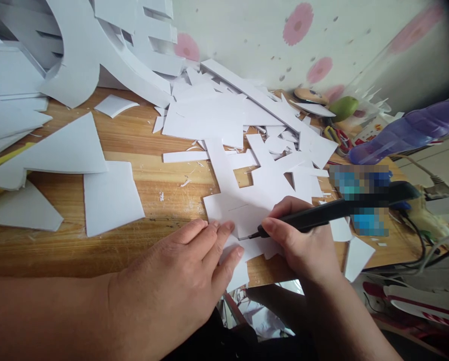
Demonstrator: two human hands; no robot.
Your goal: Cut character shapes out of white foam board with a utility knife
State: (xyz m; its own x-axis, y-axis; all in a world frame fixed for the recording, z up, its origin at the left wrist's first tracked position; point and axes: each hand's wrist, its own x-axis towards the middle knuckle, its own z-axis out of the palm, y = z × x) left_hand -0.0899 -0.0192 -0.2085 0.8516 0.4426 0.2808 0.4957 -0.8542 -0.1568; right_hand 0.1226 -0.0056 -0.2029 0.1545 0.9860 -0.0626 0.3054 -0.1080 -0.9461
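A white foam-board cutout point(247, 195) with notched, angular arms lies on the wooden table point(164, 190), its near end over the front edge. My left hand point(183, 271) lies flat on that near end, fingers stretched out and pressing it down. My right hand point(303, 235) is closed round a black pen-shaped cutting tool point(333, 211), held like a pen. The tool's thin tip point(245, 236) touches the board just right of my left fingertips.
White board offcuts cover the table: triangles and a square point(109, 198) at the left, a heap point(209, 113) at the back, big cut shapes point(81, 45) against the wall. At the right are a purple object point(408, 131), a green fruit point(343, 108), cables point(423, 240) and a blurred patch.
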